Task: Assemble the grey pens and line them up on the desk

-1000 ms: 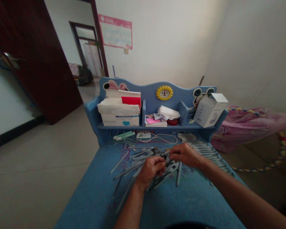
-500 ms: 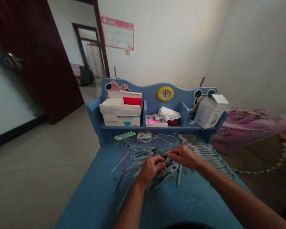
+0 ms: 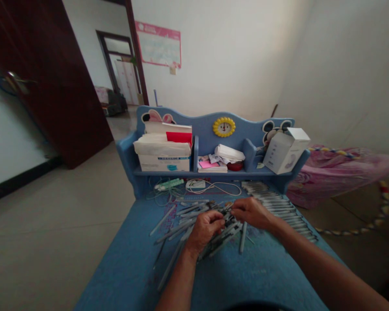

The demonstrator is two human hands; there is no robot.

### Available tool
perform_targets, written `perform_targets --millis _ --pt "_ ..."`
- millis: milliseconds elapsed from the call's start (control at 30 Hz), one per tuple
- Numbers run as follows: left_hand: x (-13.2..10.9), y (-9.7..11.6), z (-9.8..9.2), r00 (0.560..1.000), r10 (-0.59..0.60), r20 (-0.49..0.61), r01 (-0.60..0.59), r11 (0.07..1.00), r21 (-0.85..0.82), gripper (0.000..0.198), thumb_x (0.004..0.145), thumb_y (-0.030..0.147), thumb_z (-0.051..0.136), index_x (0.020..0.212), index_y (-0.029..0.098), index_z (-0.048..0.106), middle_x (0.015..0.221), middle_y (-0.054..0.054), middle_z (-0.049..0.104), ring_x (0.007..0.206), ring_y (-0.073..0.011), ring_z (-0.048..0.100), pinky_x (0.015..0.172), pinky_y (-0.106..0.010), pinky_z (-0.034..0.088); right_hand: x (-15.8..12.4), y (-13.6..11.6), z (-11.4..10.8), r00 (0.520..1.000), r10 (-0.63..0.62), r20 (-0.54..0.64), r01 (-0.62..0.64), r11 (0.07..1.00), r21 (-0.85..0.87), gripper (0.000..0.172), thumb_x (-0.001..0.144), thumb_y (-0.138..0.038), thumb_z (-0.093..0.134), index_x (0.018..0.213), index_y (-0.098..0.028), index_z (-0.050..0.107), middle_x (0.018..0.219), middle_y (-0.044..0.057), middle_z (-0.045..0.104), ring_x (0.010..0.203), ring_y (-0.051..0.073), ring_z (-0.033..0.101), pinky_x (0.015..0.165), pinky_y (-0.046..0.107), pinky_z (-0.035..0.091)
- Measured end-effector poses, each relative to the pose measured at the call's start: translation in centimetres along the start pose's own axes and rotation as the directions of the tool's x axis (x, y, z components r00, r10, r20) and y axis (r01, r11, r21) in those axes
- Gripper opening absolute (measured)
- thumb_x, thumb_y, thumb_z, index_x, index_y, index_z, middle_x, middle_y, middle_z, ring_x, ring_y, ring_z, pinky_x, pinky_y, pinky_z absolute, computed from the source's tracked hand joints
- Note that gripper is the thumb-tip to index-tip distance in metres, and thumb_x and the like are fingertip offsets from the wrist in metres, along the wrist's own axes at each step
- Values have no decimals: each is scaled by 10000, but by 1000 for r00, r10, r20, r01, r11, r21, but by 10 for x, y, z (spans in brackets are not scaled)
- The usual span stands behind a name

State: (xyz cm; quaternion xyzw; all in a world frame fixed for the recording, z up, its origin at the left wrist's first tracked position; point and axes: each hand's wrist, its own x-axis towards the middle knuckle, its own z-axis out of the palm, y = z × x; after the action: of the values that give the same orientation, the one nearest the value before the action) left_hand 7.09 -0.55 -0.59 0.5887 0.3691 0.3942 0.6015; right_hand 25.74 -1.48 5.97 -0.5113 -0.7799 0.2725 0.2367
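A loose pile of grey gel pens (image 3: 188, 224) and pen parts covers the middle of the blue desk (image 3: 116, 268). Above it, my left hand (image 3: 207, 229) is closed in a pinch around what looks like a pen, mostly covered by the fingers. My right hand (image 3: 251, 212) meets it from the right, thumb and fingers pressed together on something too small to make out. Small dark parts show between the fingertips. To the right of my right hand lies a neat row of pens (image 3: 283, 209), side by side, reaching toward the desk's right edge.
Behind the pile are a white cable (image 3: 227, 185) and a green-white power strip (image 3: 168, 185). The shelf (image 3: 210, 174) bears a mask box (image 3: 164, 162), papers (image 3: 214, 167) and a white carton (image 3: 287, 151). A hoop (image 3: 353, 232) and pink cloth (image 3: 340, 172) are at the right.
My right hand has shifted slightly right, widening the gap between the fingertips a little. My left hand stays nearly in place. The pile and the row look the same.
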Motion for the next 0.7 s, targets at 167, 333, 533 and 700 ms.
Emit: perform_targets --millis 167,333,533,700 --pt "1 -1 0 1000 1 -8 -1 1000 3 139 662 263 650 725 142 625 583 17 581 503 -106 501 503 -218 362 1 -1 0 999 42 -7 -42 999 16 313 821 -373 495 612 -153 570 487 -37 518 452 83 468 423 183 293" --pt "1 -2 1 1000 -2 -1 2 1000 -2 149 662 262 654 744 141 624 596 21 574 503 -101 492 513 -219 369 1 2 1 999 48 9 -48 996 73 229 806 -317 510 659 -158 582 494 -39 545 456 84 502 447 175 349" --pt "0 0 1 1000 25 0 -25 999 28 106 676 247 633 705 146 616 575 27 555 509 -101 483 522 -218 367 2 3 4 995 101 9 -101 991 86 315 833 -393 471 650 -159 576 490 -23 562 432 92 513 430 185 358" --pt "1 -1 2 1000 21 -12 -20 999 27 121 665 256 635 719 148 628 588 22 569 512 -105 490 523 -220 374 2 5 8 996 89 -17 -87 993 81 317 828 -378 476 603 -168 551 469 -36 545 424 86 505 431 181 357"
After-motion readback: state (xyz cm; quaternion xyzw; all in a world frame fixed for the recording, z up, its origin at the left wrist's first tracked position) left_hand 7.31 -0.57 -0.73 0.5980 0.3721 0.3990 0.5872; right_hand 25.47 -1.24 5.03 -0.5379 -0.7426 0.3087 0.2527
